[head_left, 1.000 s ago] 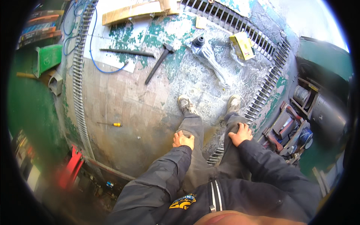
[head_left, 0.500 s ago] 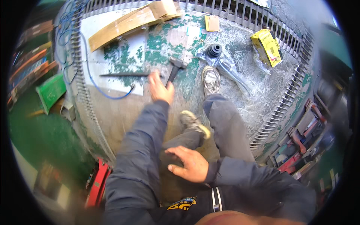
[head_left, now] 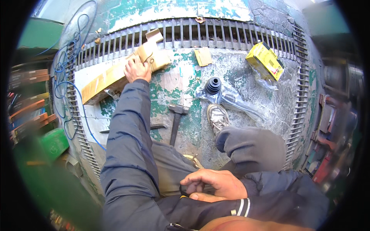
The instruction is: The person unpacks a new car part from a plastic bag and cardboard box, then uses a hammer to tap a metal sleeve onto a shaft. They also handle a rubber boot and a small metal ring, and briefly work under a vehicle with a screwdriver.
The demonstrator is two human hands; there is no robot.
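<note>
My left hand (head_left: 137, 70) is stretched forward, its fingers curled over the upper edge of a long brown cardboard box (head_left: 104, 82) near the box's far end. Flaps at that end stand open. My right hand (head_left: 217, 185) is close to my body above my lap, with its thumb and forefinger apart and its other fingers loosely bent; nothing shows in it. A hammer (head_left: 176, 125) lies on the floor between my left arm and my shoe. A thin dark metal bar (head_left: 158, 126) lies beside it, partly covered by my left sleeve.
A black ribbed rubber boot (head_left: 213, 85) and a clear plastic bag (head_left: 239, 104) lie ahead of my shoe. Farther right is a yellow box (head_left: 266, 61). A small cardboard piece (head_left: 203, 56) lies near the floor grating (head_left: 185, 34). A blue hose (head_left: 61, 69) coils at left.
My left hand has gone from beside the metal bar and hammer to the cardboard box and taken hold of it. My right hand's fingers have bent inward. The view has tilted farther forward.
</note>
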